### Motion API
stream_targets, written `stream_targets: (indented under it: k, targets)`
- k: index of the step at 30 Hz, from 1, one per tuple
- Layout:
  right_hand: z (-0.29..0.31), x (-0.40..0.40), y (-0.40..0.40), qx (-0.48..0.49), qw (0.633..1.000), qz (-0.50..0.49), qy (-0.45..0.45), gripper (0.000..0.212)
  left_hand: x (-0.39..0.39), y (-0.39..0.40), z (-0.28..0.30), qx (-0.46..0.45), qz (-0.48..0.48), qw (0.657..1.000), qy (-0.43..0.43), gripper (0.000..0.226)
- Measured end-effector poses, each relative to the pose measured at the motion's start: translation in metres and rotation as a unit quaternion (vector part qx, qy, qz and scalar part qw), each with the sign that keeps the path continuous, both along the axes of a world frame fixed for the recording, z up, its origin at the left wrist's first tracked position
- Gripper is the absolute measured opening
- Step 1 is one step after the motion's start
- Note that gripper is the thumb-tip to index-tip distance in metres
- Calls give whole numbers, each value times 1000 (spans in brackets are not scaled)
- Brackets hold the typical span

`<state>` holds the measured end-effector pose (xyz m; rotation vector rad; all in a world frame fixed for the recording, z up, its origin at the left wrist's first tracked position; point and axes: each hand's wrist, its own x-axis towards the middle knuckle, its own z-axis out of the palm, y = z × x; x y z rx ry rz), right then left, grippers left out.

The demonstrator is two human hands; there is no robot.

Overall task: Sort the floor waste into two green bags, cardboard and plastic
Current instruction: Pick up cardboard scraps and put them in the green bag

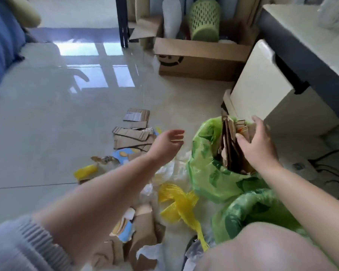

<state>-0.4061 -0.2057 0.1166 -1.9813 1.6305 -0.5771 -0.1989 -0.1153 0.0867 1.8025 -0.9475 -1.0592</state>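
A green bag (205, 169) stands open on the floor at centre right, stuffed with upright cardboard pieces (230, 141). My right hand (259, 143) rests against those pieces at the bag's mouth, fingers curled on them. A second green bag (249, 214) lies crumpled just in front, near my knee. My left hand (167, 142) hovers open above the floor, left of the bag, holding nothing. Flat cardboard strips (133, 135) lie beyond it. Yellow plastic bags (181, 206) and white plastic (170, 173) are strewn between the bags and my left arm.
Torn cardboard and a printed wrapper (139, 231) lie by my left forearm. A large cardboard box (200, 59) with a green basket (205, 18) stands at the back. A white cabinet (262, 89) and desk are on the right, cables (329, 171) beside them.
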Motion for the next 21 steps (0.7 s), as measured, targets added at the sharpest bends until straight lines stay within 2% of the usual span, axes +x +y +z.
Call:
stream_targets:
  k: [3,5,10,13,16,21]
  targets:
    - [32,32,14,-39,995,88,23,57,64,42,11,34,40,996,-77,34]
    - [49,58,23,-32,986,152,63,53,100,65,24,65,44,990,-115,35]
    - [52,133,56,-4,939,306,159,50,161,116,62,146,-45,967,-202,37]
    - [30,173,80,53,895,385,218,49,183,139,57,175,-68,957,-219,36]
    - [-9,195,102,109,855,435,260,46,197,155,25,200,-85,953,-213,38]
    - [-93,194,128,268,789,440,334,51,207,156,-46,246,-129,941,-193,40]
